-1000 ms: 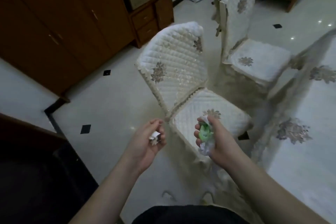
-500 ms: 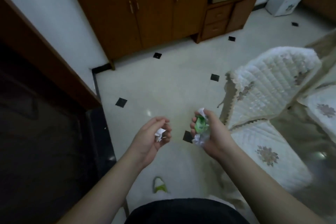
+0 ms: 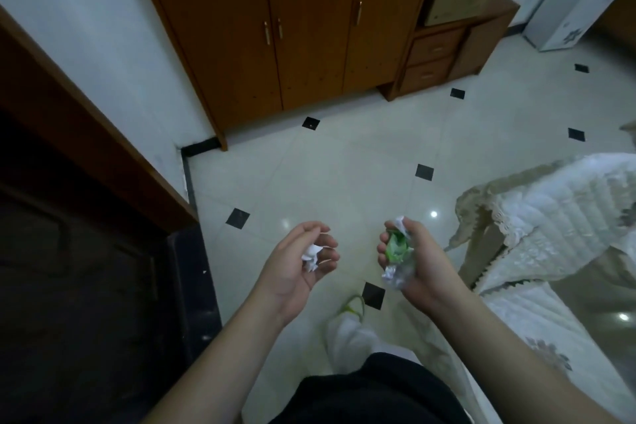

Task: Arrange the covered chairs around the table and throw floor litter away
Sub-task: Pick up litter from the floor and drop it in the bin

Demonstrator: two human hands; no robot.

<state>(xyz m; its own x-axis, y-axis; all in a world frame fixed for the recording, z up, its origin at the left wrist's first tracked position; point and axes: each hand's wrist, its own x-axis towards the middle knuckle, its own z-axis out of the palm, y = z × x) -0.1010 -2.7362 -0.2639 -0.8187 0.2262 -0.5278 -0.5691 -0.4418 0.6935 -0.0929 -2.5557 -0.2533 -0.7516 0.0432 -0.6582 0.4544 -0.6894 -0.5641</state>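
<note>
My left hand (image 3: 296, 265) is curled around a small crumpled white paper scrap (image 3: 310, 255), palm turned up. My right hand (image 3: 411, 262) grips a crumpled green and silver wrapper (image 3: 396, 253). Both hands hover side by side above the pale tiled floor (image 3: 327, 189). A chair in a quilted white cover (image 3: 564, 217) stands at the right edge, its backrest close to my right forearm. The table is out of view.
A tall wooden wardrobe (image 3: 292, 27) and a low drawer unit (image 3: 437, 58) with a cardboard box on top line the far wall. A dark cabinet with a wooden top (image 3: 69, 217) fills the left. My foot in a green-strapped sandal (image 3: 351, 310) is below my hands.
My view has swung left, away from the two covered chairs toward the wardrobe and open floor. Both hands have kept hold of their litter, and one foot has stepped forward.
</note>
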